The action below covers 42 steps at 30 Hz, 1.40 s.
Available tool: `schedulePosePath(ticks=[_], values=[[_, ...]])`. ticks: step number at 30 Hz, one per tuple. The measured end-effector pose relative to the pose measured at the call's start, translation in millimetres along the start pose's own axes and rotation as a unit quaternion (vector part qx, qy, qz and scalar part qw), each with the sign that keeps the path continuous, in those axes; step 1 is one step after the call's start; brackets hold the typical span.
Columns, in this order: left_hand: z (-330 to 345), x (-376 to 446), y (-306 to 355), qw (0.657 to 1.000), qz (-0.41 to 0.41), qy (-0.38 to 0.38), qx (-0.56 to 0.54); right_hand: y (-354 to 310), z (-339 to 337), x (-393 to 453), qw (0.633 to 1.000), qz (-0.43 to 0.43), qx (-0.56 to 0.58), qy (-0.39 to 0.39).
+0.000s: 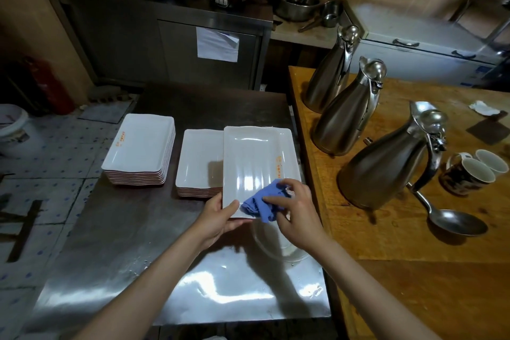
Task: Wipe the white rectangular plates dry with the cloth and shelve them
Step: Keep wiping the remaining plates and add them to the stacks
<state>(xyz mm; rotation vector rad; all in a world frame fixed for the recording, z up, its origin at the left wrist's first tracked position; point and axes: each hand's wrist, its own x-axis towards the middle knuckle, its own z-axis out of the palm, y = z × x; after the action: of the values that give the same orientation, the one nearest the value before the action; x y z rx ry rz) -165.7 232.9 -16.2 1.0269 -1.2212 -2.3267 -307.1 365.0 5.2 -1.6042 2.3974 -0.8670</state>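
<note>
Drying white plate (256,163): left hand (218,218) gripping its near edge, right hand (295,210) pinching blue cloth (262,203) against it. Next, likely: stacking, shelving.

Glossy white glazed ware in the held plate (256,157), streaked with reflected light; same smooth sheen on the left stack of plates (140,146) and the middle stack (198,163). Soft, crumpled blue cloth (263,203), matt and woven-looking. Brushed steel table (193,292), shiny near, duller far, with glare patches. Worn, matt orange-brown wooden counter (414,229) at right, stained and scuffed. Polished satin metal on three jugs (386,165), mirror-bright at lids and handles. Dull metal spoon (455,225). Glossy ceramic mugs (469,174). Curling white paper sheet (217,44) on the far matt grey metal cabinet (124,36).
</note>
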Motion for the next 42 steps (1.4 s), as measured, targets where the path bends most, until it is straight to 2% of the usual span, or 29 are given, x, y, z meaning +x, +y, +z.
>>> schedulePosePath(ticks=[9,15,20,25,29,34,42], values=[[4.2,-4.1,2.7,1.0,0.013,-0.008,0.002,-15.3,16.6,-5.9,0.993,0.099,0.0,0.059],[4.4,-8.9,3.4,1.0,-0.001,-0.007,-0.012,-4.2,20.7,-1.4,0.991,0.065,0.012,0.114],[0.2,-12.8,1.3,0.999,-0.015,-0.032,0.027,0.0,11.1,9.3,0.992,0.032,0.011,0.125],[-1.5,-16.6,0.7,0.996,-0.03,-0.057,0.058,-2.3,-3.4,29.5,0.985,0.089,0.006,0.15],[-1.8,-21.0,2.0,0.993,-0.037,-0.084,0.072,2.4,-13.9,49.8,0.979,0.032,-0.004,0.204],[0.9,-23.8,7.1,0.989,-0.043,-0.107,0.088,7.3,-18.1,68.2,0.979,0.104,0.003,0.173],[4.3,-22.6,8.8,0.985,-0.044,-0.116,0.12,-10.9,-12.0,77.5,0.982,0.081,0.041,0.163]])
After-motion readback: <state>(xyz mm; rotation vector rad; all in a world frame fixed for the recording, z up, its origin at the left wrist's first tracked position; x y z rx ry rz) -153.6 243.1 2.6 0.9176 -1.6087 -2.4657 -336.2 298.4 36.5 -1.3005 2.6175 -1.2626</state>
